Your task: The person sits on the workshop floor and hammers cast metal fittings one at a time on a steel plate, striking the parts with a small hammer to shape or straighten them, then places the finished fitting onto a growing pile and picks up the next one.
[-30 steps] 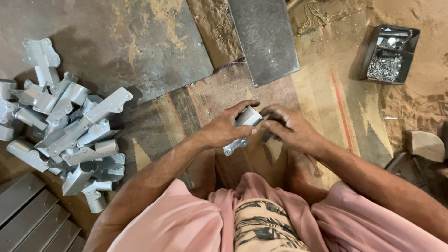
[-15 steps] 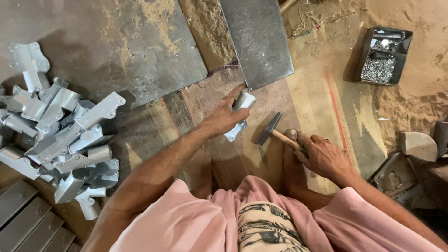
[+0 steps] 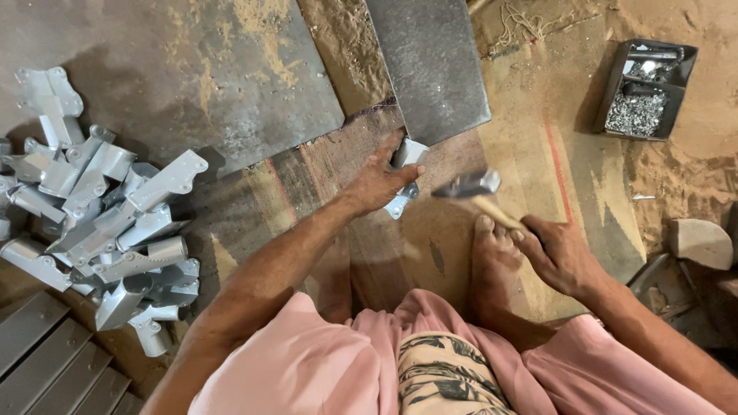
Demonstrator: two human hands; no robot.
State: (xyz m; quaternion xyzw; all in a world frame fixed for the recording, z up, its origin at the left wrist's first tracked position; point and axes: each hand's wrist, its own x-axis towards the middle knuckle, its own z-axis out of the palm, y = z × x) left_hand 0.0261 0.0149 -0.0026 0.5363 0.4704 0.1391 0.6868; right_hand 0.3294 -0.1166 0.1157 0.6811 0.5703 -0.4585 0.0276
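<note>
Two hands: bracket [image 3: 405, 175] left [image 3: 378, 181], hammer [image 3: 477, 192] right [image 3: 560, 252].

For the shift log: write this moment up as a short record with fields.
Left hand: presses a small metal bracket onto the floor board
Right hand: grips the wooden handle of a hammer, its head blurred, just right of the bracket
Left side: pile of grey metal brackets
Top right: dark tray holding small metal bits
Ahead: two grey metal sheets
Right edge: stone block
Feet: one bare foot beside the right hand
</note>
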